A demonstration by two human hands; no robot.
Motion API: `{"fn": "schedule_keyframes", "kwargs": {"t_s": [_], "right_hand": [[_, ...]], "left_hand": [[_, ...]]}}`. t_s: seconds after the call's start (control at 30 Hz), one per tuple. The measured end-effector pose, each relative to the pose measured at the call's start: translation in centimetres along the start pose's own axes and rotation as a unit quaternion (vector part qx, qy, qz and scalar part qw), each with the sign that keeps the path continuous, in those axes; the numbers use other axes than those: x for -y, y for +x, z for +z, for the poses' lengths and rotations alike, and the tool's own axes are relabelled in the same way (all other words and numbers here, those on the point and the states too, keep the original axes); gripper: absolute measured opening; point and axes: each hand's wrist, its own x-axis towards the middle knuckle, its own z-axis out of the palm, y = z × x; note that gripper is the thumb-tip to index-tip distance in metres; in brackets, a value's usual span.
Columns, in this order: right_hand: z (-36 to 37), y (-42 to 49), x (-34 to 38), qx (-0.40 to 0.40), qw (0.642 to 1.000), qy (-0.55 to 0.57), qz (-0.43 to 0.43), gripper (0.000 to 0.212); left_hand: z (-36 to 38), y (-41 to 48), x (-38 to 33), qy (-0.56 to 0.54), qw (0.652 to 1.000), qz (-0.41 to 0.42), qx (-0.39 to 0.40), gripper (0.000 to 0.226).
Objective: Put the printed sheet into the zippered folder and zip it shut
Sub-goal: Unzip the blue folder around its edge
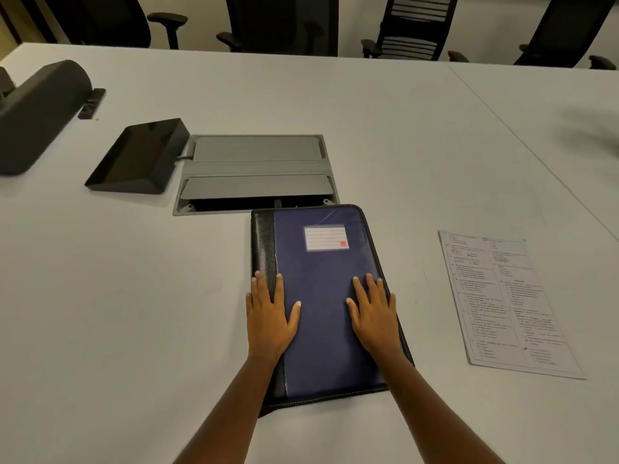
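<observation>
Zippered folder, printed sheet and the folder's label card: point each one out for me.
zippered folder (pixel 321 329): head view, bare blue cover, lower middle.
printed sheet (pixel 509 303): head view, middle of the page.
label card (pixel 325 238): head view, centre of the lined card.

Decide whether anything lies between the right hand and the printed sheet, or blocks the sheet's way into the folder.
Only bare table lies between the right hand and the sheet. The folder is the obstacle: it lies closed, with the left hand and right hand flat on its cover, so it needs opening first.
</observation>
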Motion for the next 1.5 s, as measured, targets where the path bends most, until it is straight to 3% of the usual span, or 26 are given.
{"fn": "schedule_keyframes", "kwargs": {"t_s": [0.17, 0.33, 0.57, 0.9, 1.07, 1.2, 1.5], "right_hand": [[-1.5, 1.9, -1.0, 0.012, 0.997, 0.043, 0.061, 0.051], [-2.3, 2.8, -1.3, 0.042, 0.974, 0.208, 0.082, 0.052], [-2.2, 2.2, -1.8, 0.058, 0.970, 0.227, 0.065, 0.056], [-1.9, -0.1, -3.2, 0.054, 0.962, 0.260, 0.058, 0.057], [-1.9, 0.5, -2.8, 0.041, 0.977, 0.204, 0.052, 0.059], [-1.7, 2.7, -0.8, 0.046, 0.993, 0.105, -0.009, 0.056], [-1.4, 10.0, 5.0, 0.063, 0.992, 0.011, -0.112, 0.044]], "left_hand": [[-1.1, 1.6, 0.2, -0.067, 0.997, -0.020, 0.026, 0.067], [-1.8, 2.8, -0.1, -0.106, 0.992, -0.056, 0.040, 0.070], [-2.4, 2.5, -0.6, -0.204, 0.974, -0.095, 0.019, 0.065], [-0.8, -0.1, -1.2, -0.189, 0.977, -0.096, -0.018, 0.060], [-0.1, 0.0, -2.4, -0.075, 0.991, -0.103, -0.042, 0.055], [0.2, 1.4, -2.7, 0.016, 0.998, -0.064, -0.019, 0.057], [-0.6, 7.0, -1.2, 0.048, 0.998, -0.026, 0.005, 0.058]]}}
